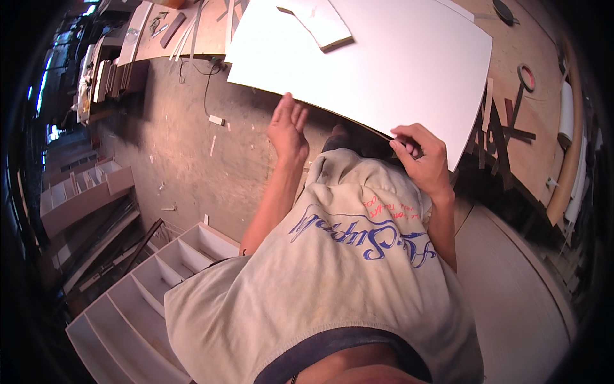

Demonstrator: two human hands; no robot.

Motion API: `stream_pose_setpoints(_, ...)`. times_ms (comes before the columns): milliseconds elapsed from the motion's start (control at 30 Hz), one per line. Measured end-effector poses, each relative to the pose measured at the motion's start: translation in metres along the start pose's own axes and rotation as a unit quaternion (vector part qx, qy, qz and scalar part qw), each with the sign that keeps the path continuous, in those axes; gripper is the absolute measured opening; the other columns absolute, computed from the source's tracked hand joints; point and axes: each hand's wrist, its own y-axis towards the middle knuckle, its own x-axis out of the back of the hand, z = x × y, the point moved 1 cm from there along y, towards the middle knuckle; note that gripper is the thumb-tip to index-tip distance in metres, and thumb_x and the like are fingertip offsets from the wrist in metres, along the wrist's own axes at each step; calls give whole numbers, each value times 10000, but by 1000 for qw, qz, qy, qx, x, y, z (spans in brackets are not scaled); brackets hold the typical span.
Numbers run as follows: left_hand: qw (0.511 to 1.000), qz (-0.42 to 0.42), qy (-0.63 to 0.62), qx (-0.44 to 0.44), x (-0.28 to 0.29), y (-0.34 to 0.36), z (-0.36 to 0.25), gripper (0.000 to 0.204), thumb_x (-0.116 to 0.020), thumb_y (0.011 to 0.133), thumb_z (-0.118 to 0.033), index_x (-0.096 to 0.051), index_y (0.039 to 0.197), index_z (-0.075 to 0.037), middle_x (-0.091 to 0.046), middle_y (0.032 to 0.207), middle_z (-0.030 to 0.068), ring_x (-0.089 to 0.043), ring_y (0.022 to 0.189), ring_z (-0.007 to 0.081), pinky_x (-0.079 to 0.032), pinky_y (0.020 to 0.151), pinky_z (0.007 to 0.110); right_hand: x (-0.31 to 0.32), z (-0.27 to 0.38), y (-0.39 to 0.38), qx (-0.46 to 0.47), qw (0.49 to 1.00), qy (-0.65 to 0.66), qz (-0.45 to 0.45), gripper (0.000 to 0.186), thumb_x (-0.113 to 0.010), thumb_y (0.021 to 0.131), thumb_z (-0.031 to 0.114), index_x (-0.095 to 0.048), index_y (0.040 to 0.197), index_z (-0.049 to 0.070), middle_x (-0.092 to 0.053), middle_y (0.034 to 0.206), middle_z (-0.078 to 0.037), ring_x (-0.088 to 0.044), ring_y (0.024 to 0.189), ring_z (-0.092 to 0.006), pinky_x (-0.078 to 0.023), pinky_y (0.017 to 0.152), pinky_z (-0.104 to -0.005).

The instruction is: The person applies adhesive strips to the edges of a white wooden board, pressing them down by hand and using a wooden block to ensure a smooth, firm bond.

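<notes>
A large white board [396, 77] lies flat in front of me, its near edge slanting down to the right. My left hand [288, 131] is held just off that edge, fingers stretched out and nothing in them. At the near edge farther right, the thumb and curled fingers of my right hand [422, 157] close in a pinch on the rim of the board. Whether a thin strip is also between these fingertips is too small to tell. An irregular white offcut [318, 27] rests on top of the board toward its far side.
A wooden worktable [543, 121] on the right carries a tape roll [526, 77], dark strips and long rolls [566, 115]. Lower left stands a cabinet frame with compartments [144, 301]. Scraps and a small white block [217, 120] lie on the concrete floor [192, 153].
</notes>
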Motion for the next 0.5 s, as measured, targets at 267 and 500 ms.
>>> stream_pose_setpoints(267, 985, 104, 51, 125, -11, -37, 17, 167, -675, 836, -158, -587, 898, -30, -626, 896, 52, -622, 820, 145, -533, 762, 284, 44, 2, -14, 25, 987, -55, -147, 293, -668, 741, 8, -627, 1027, 56, -583, 887, -34, -469, 644, -88, -391, 582, -220)
stream_pose_setpoints(500, 974, 138, 74, 162, -13, -39, 28, 140, -672, 838, -161, -573, 834, -62, -620, 879, 47, -623, 856, 164, -526, 822, 326, 87, -36, -32, -93, 943, -150, -282, 277, -677, 799, 123, -628, 1063, 53, -592, 882, -34, -493, 672, -78, -409, 596, -209)
